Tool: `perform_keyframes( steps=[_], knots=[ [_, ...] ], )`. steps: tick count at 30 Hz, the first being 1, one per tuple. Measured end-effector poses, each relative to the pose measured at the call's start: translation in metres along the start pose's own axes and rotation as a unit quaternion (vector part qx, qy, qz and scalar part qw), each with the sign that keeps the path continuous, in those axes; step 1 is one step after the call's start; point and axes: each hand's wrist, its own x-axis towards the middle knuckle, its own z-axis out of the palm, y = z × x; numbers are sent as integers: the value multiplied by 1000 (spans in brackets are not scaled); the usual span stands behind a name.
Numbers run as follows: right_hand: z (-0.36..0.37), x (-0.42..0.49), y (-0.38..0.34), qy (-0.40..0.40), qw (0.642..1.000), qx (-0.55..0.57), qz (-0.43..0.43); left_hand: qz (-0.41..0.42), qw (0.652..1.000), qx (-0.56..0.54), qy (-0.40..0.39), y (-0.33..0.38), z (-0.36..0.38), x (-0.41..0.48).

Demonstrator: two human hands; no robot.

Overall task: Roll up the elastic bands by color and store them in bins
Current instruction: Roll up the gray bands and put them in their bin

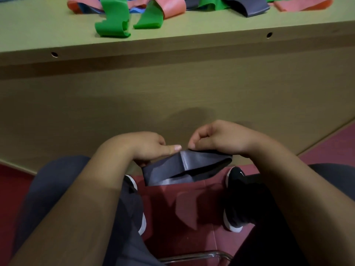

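Loose bands [115, 22] lie heaped on the table [211, 27], along its far side. Below its near edge, before the front panel [172, 93], the left hand [148, 148] and right hand [221, 139] meet, a band [184, 167] held between them, above the floor [176, 208] and between two shoes [234, 198].

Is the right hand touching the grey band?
Touching. The head view shows the right hand pinching the upper edge of the grey band, with no gap between its fingertips and the band.
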Motion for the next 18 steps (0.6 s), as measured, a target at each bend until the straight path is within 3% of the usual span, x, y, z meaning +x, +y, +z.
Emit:
perform_keyframes(
  steps=[4,7,9,13,18],
  knots=[
    [1,5,5,-6,993,113,-31,43,994,-92,26,1,0,-1],
    [4,8,3,13,985,168,-46,82,983,-136,96,5,2,0],
    [5,10,2,34,980,190,-49,75,962,-230,124,11,2,1],
    [5,12,3,71,975,205,-41,59,896,-428,101,21,0,-2],
    [6,13,3,103,967,230,-41,113,875,-455,124,20,0,2]
  ],
)
